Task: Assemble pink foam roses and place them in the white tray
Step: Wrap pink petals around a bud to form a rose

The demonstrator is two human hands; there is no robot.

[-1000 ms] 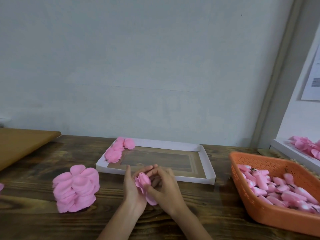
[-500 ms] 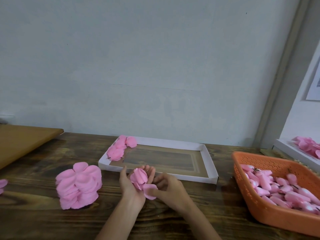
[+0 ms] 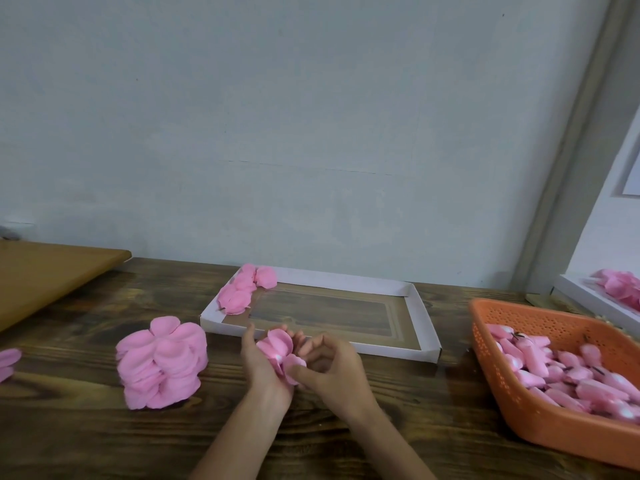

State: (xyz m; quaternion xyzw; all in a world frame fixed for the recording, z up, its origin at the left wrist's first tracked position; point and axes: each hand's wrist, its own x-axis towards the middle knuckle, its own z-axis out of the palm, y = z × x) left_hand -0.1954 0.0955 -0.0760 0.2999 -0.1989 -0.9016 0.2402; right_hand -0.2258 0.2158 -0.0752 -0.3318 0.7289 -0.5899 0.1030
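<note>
Pink foam petals (image 3: 161, 363) sit heaped left of the white tray (image 3: 427, 323). Just in front of the tray, the left hand (image 3: 261, 370) cups the half-built rose (image 3: 277, 344), its bloom tilted up toward the tray. The right hand (image 3: 336, 372) pinches a lower petal (image 3: 293, 364). The tray runs crosswise, straight ahead, and the left hand is nearer its finished roses (image 3: 242, 289).

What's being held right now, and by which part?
A part-built pink foam rose: the left hand cups its base, the right hand pinches a lower petal.
</note>
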